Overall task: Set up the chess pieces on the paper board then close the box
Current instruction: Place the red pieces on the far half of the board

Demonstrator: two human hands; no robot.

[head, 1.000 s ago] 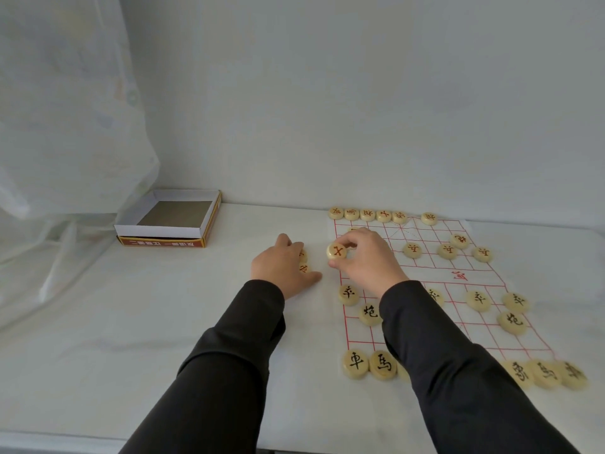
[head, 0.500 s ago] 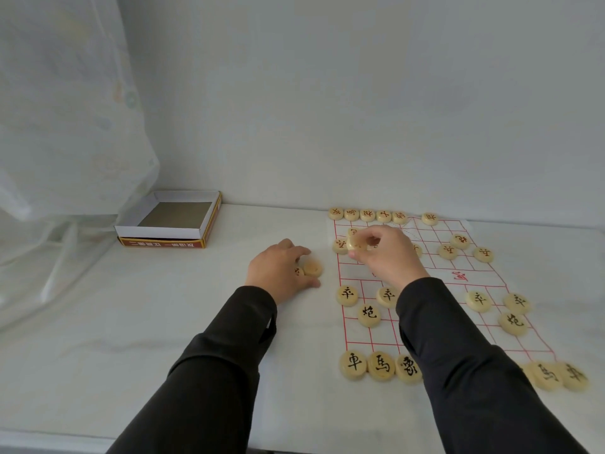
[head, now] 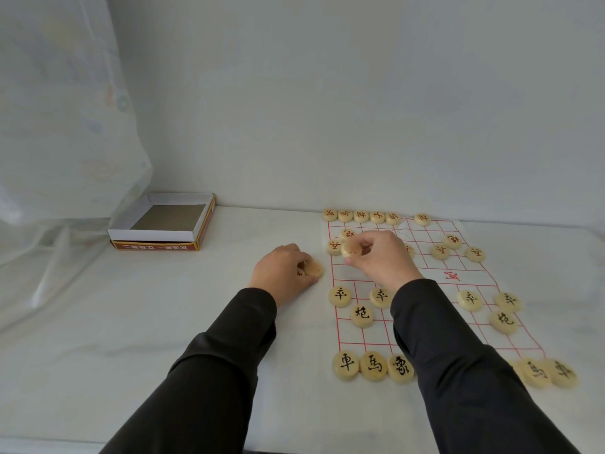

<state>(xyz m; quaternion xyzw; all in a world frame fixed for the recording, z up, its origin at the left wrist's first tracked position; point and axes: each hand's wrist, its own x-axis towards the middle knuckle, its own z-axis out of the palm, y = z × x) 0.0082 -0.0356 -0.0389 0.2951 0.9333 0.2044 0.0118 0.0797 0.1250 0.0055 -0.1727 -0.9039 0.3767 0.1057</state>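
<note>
Head view: the paper board [head: 474,280] lies flat on the right part of the white table [head: 131,322], its red grid running from near to far. The right hand [head: 383,257] hangs over the far-left area of the board and pinches one held piece [head: 352,249] between thumb and fingertips, just beside a red-marked piece [head: 334,246] on the left edge line. The left hand [head: 284,273] rests on the table just left of the board, fingers curled round a few loose pieces [head: 314,269] (their faces cannot be read). A far row of red pieces [head: 360,216] lines the far edge; a near row of black pieces [head: 373,365] lines the near edge, partly hidden by the right sleeve [head: 458,371]. The box [head: 154,235] sits open at the far left, well apart from the board, near a sheer curtain [head: 65,126].
</note>
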